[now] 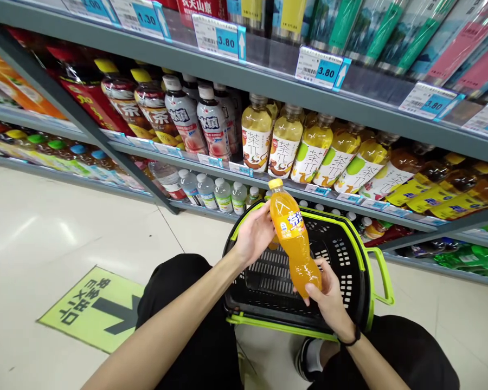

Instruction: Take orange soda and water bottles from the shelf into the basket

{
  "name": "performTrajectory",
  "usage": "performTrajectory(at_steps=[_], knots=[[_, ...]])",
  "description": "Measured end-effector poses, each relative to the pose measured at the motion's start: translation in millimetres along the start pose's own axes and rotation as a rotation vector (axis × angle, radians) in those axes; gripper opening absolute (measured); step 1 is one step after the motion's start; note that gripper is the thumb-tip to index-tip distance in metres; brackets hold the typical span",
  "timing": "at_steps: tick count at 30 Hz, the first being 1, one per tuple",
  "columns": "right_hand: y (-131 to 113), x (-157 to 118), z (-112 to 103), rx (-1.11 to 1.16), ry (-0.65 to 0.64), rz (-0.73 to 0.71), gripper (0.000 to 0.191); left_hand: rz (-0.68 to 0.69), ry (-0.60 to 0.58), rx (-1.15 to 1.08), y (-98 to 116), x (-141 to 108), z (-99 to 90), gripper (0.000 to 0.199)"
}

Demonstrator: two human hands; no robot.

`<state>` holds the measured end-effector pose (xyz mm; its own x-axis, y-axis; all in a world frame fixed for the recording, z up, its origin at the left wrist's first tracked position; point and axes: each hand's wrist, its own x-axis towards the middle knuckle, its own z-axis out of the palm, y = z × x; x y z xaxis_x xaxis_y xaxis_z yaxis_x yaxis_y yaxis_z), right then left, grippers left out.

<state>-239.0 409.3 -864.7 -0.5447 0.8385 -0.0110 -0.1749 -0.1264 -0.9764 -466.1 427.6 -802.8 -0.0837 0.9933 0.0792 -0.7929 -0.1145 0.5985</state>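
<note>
Orange bottle (295, 238) held above black basket (262, 283): left hand (255, 235) cupped against upper side, right hand (326, 291) pinching base. Tea bottles (312, 160) line the front edge of the shelf (290, 186).

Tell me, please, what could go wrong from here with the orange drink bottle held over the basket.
The orange bottle is tilted, and the right hand grips it near its base; if that grip slipped, the bottle could drop into the basket.

The basket's green handle juts out near the right knee, so it might catch if the person stood up.
</note>
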Motion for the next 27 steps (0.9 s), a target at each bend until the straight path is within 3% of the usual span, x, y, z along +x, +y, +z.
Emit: performTrajectory(at_steps=[8, 14, 22, 27], knots=[[-17.9, -0.4, 0.9, 0.356, -0.211, 0.177, 0.047, -0.001, 0.009, 0.007, 0.6, 2.1, -6.1, 0.036], [-20.7, 1.1, 0.0, 0.560, -0.201, 0.291, 0.050, -0.029, -0.043, 0.006, 0.3, 1.3, -7.2, 0.051], [-17.3, 1.8, -5.6, 0.592, -0.296, 0.457, 0.076, -0.066, -0.092, 0.035, -2.5, -2.1, -9.7, 0.058], [-4.9, -0.2, -11.8, 0.408, -0.293, 0.473, 0.093, -0.049, 0.047, 0.101, -8.6, -1.7, -12.0, 0.066]])
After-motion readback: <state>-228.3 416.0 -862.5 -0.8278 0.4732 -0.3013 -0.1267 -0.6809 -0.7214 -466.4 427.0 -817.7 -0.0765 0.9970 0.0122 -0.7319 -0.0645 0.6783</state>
